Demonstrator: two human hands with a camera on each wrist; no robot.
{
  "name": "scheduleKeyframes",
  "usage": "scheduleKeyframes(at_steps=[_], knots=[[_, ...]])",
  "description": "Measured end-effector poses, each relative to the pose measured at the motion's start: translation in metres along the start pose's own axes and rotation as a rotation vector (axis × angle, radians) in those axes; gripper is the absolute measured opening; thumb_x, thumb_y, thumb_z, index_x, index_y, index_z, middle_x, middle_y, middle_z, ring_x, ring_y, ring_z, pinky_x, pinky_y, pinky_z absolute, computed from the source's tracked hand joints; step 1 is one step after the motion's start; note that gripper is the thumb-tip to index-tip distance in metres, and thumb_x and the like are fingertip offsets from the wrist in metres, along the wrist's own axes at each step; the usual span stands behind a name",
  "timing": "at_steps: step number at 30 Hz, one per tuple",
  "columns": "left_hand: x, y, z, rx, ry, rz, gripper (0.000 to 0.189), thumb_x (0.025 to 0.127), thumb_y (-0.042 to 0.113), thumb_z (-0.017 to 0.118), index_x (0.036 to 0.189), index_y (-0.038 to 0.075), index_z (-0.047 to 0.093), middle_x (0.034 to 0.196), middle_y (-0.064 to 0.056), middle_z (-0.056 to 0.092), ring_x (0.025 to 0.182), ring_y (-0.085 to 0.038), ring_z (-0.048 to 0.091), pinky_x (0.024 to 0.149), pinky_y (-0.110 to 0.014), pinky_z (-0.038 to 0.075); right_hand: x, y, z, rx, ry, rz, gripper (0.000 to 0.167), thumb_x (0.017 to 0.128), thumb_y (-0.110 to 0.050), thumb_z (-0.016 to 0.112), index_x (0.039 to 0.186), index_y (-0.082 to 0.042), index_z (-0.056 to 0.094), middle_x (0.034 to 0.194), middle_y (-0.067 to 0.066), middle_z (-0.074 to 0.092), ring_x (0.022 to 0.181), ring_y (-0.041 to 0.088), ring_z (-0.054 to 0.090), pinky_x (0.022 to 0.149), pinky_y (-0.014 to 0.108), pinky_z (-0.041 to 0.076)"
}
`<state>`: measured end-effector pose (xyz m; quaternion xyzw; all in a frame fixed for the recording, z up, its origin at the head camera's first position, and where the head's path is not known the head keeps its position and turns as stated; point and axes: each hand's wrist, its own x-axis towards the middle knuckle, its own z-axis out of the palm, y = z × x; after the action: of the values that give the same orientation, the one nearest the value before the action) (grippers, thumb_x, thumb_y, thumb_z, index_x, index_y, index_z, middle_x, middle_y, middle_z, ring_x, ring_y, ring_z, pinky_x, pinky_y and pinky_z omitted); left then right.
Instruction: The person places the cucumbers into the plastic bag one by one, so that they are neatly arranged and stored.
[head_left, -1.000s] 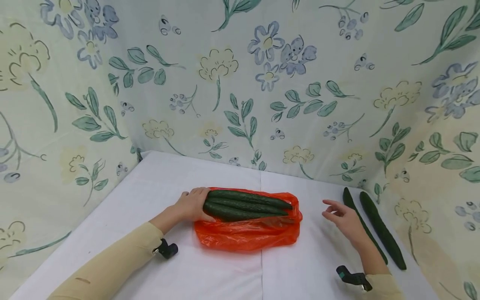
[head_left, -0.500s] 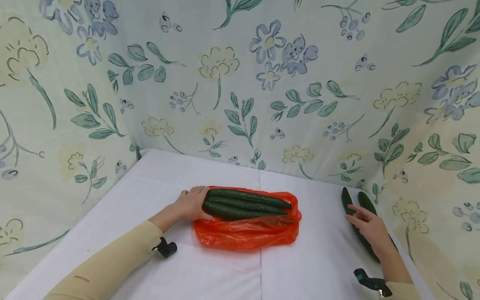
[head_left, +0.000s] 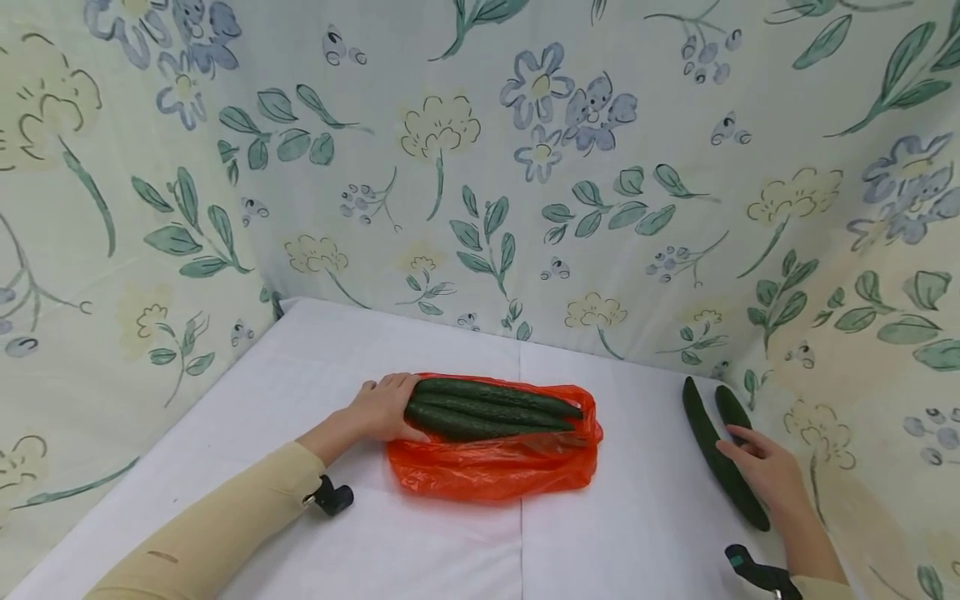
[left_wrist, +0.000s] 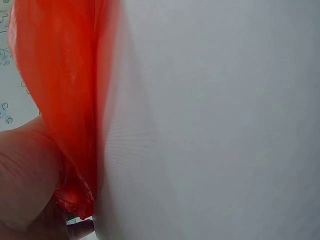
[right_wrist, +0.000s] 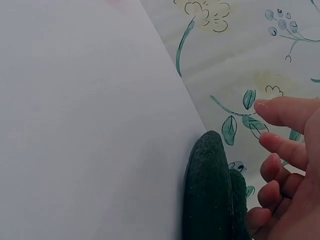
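Several dark green cucumbers lie side by side in a red plastic bag on the table. At their left end my left hand grips the bag and the cucumber ends; the left wrist view shows the thumb side of the hand against the bunched red plastic. On the right, two loose cucumbers lie close together: a left one and a right one. My right hand is over the right one, hiding much of it. Its fingers are loosely bent and hold nothing in the right wrist view.
A white cloth covers the table. Floral fabric hangs behind it and along both sides, close to the loose cucumbers on the right. Each wrist carries a small black camera, the left one near the bag's lower left.
My right hand has moved right and slightly toward me, from beside the loose cucumbers to over the right one. The left cucumber shows fully again. My left hand and the bag have stayed put.
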<state>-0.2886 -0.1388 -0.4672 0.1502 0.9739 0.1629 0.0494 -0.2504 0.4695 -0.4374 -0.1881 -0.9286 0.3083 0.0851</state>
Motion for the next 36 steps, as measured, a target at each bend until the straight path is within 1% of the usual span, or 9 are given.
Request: scheduleKeyframes(at_steps=[8,12,14,16,18,20,23,27,36], knots=[[0.001,0.001,0.003,0.016,0.008,0.011,0.108,0.070,0.066,0.081,0.152,0.012,0.035,0.153,-0.013,0.044,0.140,-0.034,0.039,0.111,-0.066,0.032,0.001,0.016,0.000,0.011,0.005,0.062,0.070,0.095,-0.046,0.066,0.145,0.000,0.049,0.098,0.011,0.055,0.085,0.023,0.048,0.060,0.031,0.040],[0.002,0.001,0.004,0.022,0.010,0.011,0.108,0.070,0.067,0.081,0.152,0.013,0.035,0.153,-0.012,0.044,0.140,-0.033,0.039,0.111,-0.066,0.032,0.001,0.023,0.001,0.013,-0.047,0.083,0.074,0.093,-0.048,0.066,0.144,0.004,0.049,0.101,0.016,0.056,0.095,0.031,0.048,0.068,0.036,0.041],[0.002,0.001,0.004,0.019,0.010,0.011,0.109,0.070,0.067,0.081,0.152,0.013,0.034,0.153,-0.012,0.043,0.141,-0.033,0.038,0.111,-0.065,0.032,0.001,0.026,0.001,0.010,-0.084,0.079,0.078,0.092,-0.050,0.066,0.144,0.005,0.048,0.113,0.025,0.056,0.106,0.039,0.048,0.078,0.043,0.045],[0.002,0.002,0.004,0.017,0.011,0.013,0.109,0.070,0.067,0.081,0.152,0.013,0.034,0.153,-0.013,0.043,0.141,-0.033,0.038,0.111,-0.065,0.032,0.001,0.028,0.001,0.017,-0.123,0.088,0.082,0.091,-0.053,0.066,0.145,0.006,0.046,0.133,0.034,0.050,0.122,0.050,0.043,0.092,0.055,0.045],[0.003,0.002,0.005,0.012,0.012,0.015,0.110,0.069,0.067,0.081,0.152,0.012,0.033,0.153,-0.013,0.043,0.141,-0.034,0.038,0.111,-0.066,0.033,0.002,0.030,0.001,0.017,-0.165,0.110,0.088,0.090,-0.057,0.066,0.146,0.006,0.044,0.147,0.039,0.037,0.135,0.057,0.032,0.106,0.065,0.037],[0.003,0.002,0.005,0.013,0.001,0.008,0.113,0.069,0.068,0.081,0.153,0.012,0.031,0.154,-0.013,0.042,0.141,-0.034,0.038,0.111,-0.066,0.032,0.002,0.031,0.001,0.015,-0.200,0.136,0.094,0.087,-0.061,0.067,0.147,0.007,0.041,0.154,0.041,0.023,0.140,0.060,0.020,0.112,0.068,0.027],[0.003,0.002,0.004,0.013,-0.009,-0.005,0.115,0.069,0.068,0.081,0.155,0.011,0.029,0.155,-0.014,0.041,0.142,-0.034,0.037,0.112,-0.066,0.031,0.004,0.034,0.003,0.004,-0.231,0.170,0.101,0.084,-0.064,0.068,0.148,0.008,0.038,0.155,0.040,0.020,0.142,0.060,0.016,0.113,0.068,0.026],[0.003,0.002,0.002,0.015,-0.010,-0.015,0.115,0.069,0.067,0.081,0.155,0.011,0.029,0.156,-0.013,0.040,0.143,-0.034,0.036,0.113,-0.066,0.031,0.005,0.034,0.004,-0.004,-0.241,0.154,0.104,0.083,-0.064,0.069,0.148,0.010,0.036,0.154,0.042,0.019,0.141,0.061,0.015,0.112,0.069,0.025],[0.003,0.001,0.002,0.019,-0.006,-0.002,0.115,0.069,0.067,0.081,0.155,0.011,0.030,0.155,-0.014,0.041,0.142,-0.035,0.037,0.111,-0.067,0.032,0.004,0.032,0.007,-0.027,-0.212,0.151,0.107,0.080,-0.063,0.074,0.144,0.015,0.037,0.152,0.043,0.022,0.140,0.060,0.019,0.113,0.067,0.026]])
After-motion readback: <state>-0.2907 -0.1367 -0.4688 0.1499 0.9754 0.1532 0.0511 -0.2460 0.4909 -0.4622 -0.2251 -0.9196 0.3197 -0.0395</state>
